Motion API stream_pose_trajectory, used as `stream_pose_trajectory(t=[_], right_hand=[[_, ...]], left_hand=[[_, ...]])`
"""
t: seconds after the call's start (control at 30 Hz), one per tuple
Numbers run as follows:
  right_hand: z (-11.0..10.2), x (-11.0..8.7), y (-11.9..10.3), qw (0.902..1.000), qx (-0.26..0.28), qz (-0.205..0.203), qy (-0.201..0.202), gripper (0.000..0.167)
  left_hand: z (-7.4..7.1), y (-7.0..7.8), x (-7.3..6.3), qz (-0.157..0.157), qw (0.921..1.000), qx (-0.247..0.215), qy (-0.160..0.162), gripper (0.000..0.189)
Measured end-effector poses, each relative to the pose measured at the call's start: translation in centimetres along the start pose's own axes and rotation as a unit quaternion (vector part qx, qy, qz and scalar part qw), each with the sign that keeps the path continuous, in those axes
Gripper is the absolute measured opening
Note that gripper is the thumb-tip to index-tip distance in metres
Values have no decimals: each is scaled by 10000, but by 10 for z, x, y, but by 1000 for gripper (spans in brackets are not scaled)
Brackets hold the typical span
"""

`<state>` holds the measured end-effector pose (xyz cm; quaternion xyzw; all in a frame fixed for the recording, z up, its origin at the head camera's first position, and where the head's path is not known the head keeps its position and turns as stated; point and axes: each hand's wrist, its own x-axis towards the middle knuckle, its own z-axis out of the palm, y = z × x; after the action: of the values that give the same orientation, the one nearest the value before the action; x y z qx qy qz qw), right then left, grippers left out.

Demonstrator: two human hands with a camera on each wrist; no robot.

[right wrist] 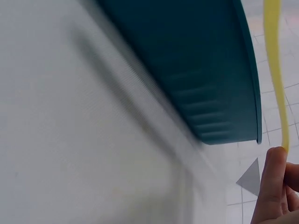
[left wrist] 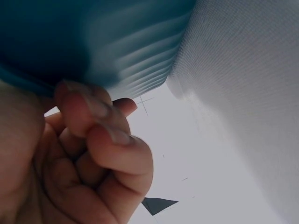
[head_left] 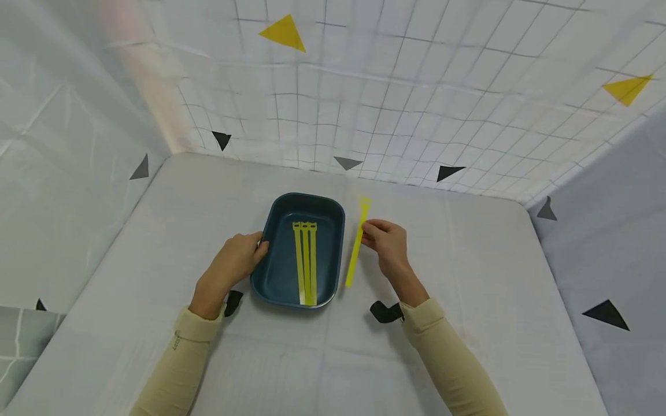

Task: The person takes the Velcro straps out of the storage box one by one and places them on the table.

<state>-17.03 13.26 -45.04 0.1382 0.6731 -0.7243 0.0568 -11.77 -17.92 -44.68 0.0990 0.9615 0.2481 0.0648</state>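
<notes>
Nearest the head camera are two beige fabric sleeves, one on each forearm. A small black wrist-worn device projects from the right cuff; a matching black device is at the left cuff.

The left hand grips the left rim of a dark teal, rectangular tray with rounded corners. Its thumb lies at the rim; the left wrist view shows its fingers curled beside the tray's ribbed outer wall.

The right hand is narrow, pinching one long, flat yellow strip with a broader head between thumb and fingers. The held strip is located just beside the tray's right side, apart from it, with its head pointing away from the person. The right wrist view shows the strip bending slightly above the fingertips.

Three similar yellow strips lie lengthwise inside the tray, side by side. Their heads are at the far end; their plain ends lie at the tray's near wall.

The tray is at the middle of a white, cloth-textured table. Beyond the table is a white wall with a dark line grid, bearing black and grey triangles low down and yellow triangles higher up.
</notes>
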Motion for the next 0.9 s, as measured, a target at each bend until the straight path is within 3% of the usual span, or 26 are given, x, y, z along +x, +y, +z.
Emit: stream_pose_trajectory(t=[0.4, 0.9], right_hand=[[-12, 3, 3, 9998, -158, 139, 51, 24], [-19, 4, 14, 9993, -333, 164, 14, 24]], left_hand=[[0, 0, 0, -36, 10000, -54, -57, 29], [-1, 1, -2, -37, 9999, -128, -40, 21]])
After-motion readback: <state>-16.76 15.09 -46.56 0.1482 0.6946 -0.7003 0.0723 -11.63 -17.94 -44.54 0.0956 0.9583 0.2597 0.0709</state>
